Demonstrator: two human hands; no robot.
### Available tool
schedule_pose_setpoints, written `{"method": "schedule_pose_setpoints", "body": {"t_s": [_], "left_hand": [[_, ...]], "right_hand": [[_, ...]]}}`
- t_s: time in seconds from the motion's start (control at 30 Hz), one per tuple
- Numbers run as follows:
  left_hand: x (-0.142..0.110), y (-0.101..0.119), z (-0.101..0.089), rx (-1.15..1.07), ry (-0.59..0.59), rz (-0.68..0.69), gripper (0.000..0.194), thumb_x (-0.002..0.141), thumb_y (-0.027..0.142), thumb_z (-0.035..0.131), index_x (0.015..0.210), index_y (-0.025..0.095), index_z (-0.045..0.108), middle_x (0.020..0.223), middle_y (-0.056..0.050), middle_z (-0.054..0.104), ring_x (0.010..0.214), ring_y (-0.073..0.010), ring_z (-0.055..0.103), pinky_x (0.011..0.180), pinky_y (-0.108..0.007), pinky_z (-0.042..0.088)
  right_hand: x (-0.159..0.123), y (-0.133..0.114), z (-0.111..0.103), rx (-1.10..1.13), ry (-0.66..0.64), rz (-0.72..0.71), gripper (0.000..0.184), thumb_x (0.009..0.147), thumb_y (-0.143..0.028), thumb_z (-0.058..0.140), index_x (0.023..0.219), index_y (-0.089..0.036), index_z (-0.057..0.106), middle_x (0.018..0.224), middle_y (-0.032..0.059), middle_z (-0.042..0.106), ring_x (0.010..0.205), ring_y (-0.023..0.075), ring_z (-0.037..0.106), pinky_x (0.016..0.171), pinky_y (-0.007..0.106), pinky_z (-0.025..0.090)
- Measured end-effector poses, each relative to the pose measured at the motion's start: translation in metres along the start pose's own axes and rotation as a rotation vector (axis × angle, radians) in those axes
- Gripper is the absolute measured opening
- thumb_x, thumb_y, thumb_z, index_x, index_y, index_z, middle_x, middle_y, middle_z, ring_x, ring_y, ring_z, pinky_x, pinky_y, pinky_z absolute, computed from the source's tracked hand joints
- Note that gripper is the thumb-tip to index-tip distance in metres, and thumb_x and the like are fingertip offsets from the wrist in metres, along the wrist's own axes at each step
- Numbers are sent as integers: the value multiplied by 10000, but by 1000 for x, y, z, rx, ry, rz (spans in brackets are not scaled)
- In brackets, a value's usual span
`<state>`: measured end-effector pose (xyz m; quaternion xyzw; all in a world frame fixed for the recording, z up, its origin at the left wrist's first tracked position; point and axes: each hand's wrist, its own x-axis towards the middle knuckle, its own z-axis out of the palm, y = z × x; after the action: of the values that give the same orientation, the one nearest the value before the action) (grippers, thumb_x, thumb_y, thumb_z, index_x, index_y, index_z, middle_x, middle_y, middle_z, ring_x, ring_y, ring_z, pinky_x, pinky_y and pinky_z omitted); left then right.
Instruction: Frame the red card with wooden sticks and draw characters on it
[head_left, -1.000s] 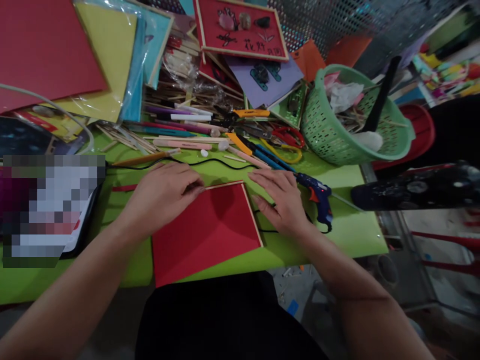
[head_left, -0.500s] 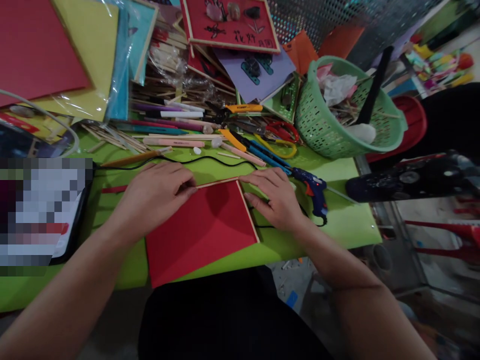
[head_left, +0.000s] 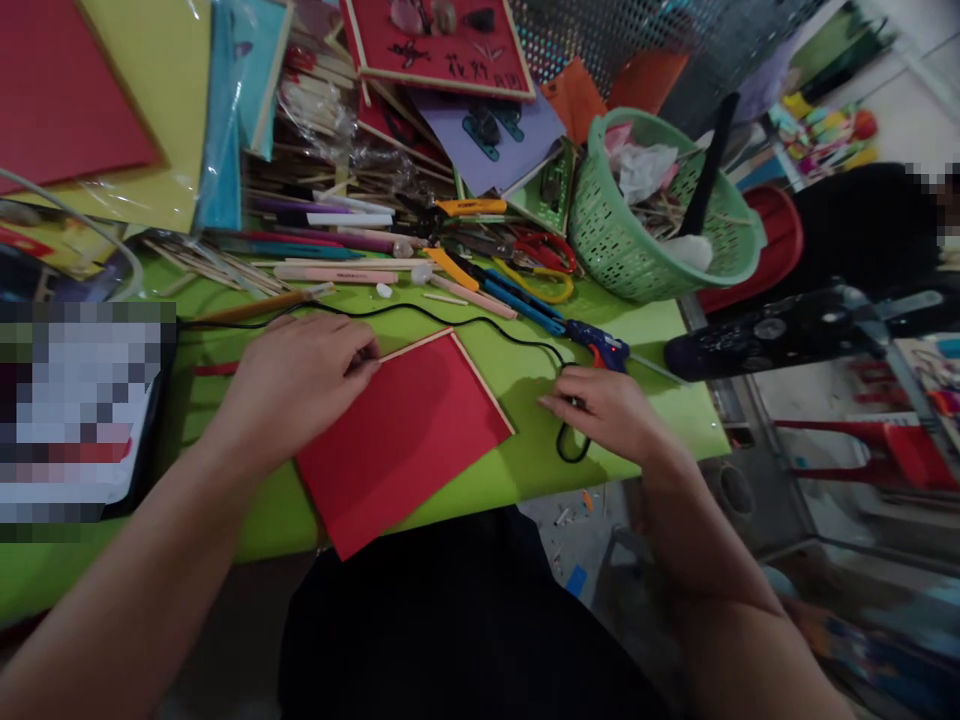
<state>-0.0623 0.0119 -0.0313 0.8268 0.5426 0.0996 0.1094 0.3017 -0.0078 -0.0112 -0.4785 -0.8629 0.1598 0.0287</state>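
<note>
A red card (head_left: 405, 430) lies at the table's front, its near corner past the edge. Thin wooden sticks line its upper and right sides. My left hand (head_left: 311, 370) is over its upper left part, thumb and fingers pinched at the stick (head_left: 412, 346) along the top edge. The fingertips are partly hidden. To the right, my right hand (head_left: 607, 405) has its fingers curled at the handle of a blue hot glue gun (head_left: 600, 343), covering most of that handle. The gun's black cord (head_left: 574, 458) loops below the fingers.
Pens, scissors and cutters crowd the back of the green table (head_left: 652, 420). A green basket (head_left: 637, 250) with scraps stands back right, beside a dark cylindrical object (head_left: 750, 335). At left is a tablet-like device (head_left: 161, 400); a decorated red panel (head_left: 442, 60) sits behind.
My right hand has left the card's upper right corner and moved right to the glue gun. The card has turned slightly, with my left hand still at its top edge.
</note>
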Motion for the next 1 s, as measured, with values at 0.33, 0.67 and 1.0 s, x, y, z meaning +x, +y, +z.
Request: {"method": "schedule_pose_setpoints", "body": {"t_s": [0.33, 0.67, 1.0], "left_hand": [[1, -3, -2, -87, 0, -5, 190, 942, 349, 519, 900, 228, 660, 851, -54, 689, 847, -255, 622, 722, -355, 383], [-1, 3, -5, -76, -14, -34, 159, 917, 248, 490, 839, 227, 627, 909, -75, 694, 936, -287, 641, 791, -398, 407], [-1, 3, -6, -60, -36, -41, 159, 919, 239, 483, 814, 230, 603, 901, -65, 693, 911, -271, 642, 786, -392, 406]], "right_hand": [[68, -46, -5, 14, 230, -306, 288, 1038, -236, 500, 1252, -236, 694, 1205, 94, 745, 1138, 266, 652, 976, 447, 496], [90, -48, 29, -39, 222, -317, 367, 1033, -302, 519, 1371, -223, 638, 1325, 124, 678, 1243, 302, 592, 1061, 509, 458], [90, -54, 37, -126, 158, -267, 405, 1046, -338, 490, 1412, -220, 618, 1347, 119, 673, 1239, 305, 571, 1046, 496, 449]]}}
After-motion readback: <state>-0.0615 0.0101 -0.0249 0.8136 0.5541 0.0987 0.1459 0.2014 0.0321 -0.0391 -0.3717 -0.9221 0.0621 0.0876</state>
